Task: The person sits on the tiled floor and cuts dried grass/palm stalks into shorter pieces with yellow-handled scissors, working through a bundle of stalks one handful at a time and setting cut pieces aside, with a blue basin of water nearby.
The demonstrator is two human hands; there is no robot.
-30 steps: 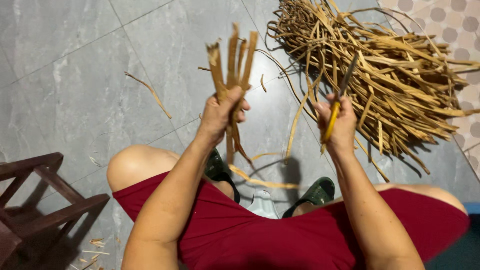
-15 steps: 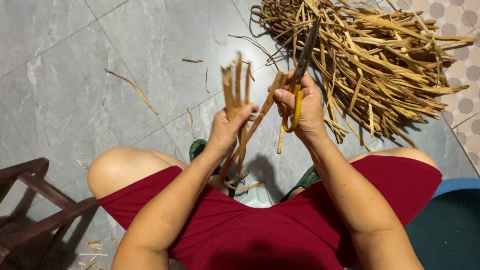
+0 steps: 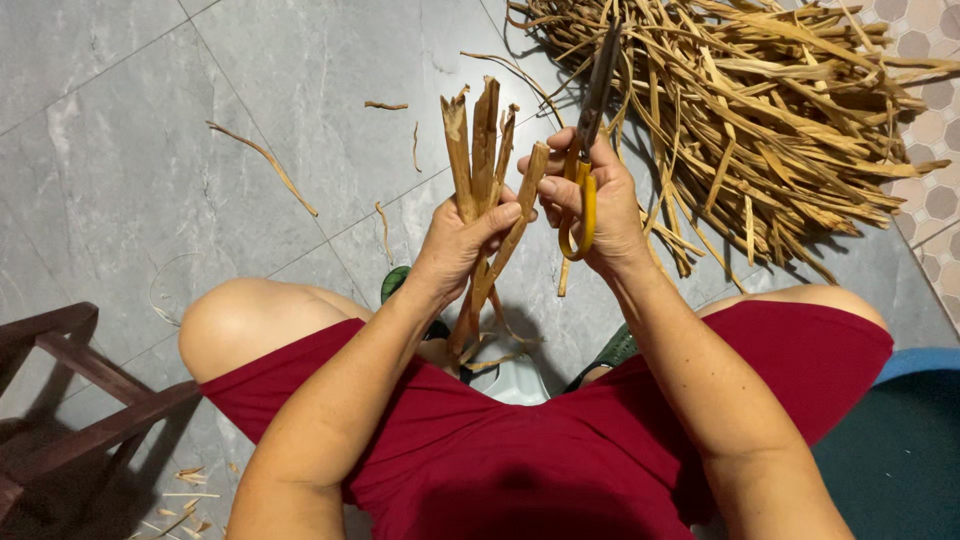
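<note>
My left hand [image 3: 462,245] grips a bundle of dried brown plant strips [image 3: 483,150], held upright over my lap. My right hand [image 3: 598,205] holds yellow-handled scissors [image 3: 588,140], blades closed and pointing up and away. Its thumb and fingertips also pinch one strip [image 3: 527,190] that leans against the bundle. The two hands touch in front of me. The lower ends of the strips hang down between my knees.
A big heap of the same dried strips [image 3: 770,120] lies on the grey tiled floor at the upper right. Loose scraps [image 3: 265,160] are scattered on the tiles. A dark wooden stool [image 3: 70,400] stands at the left. A blue-rimmed dark tub [image 3: 915,365] sits at the right edge.
My right hand came away from the heap with a strip and the scissors and moved left to meet my left hand. The strip now rests against the bundle.
</note>
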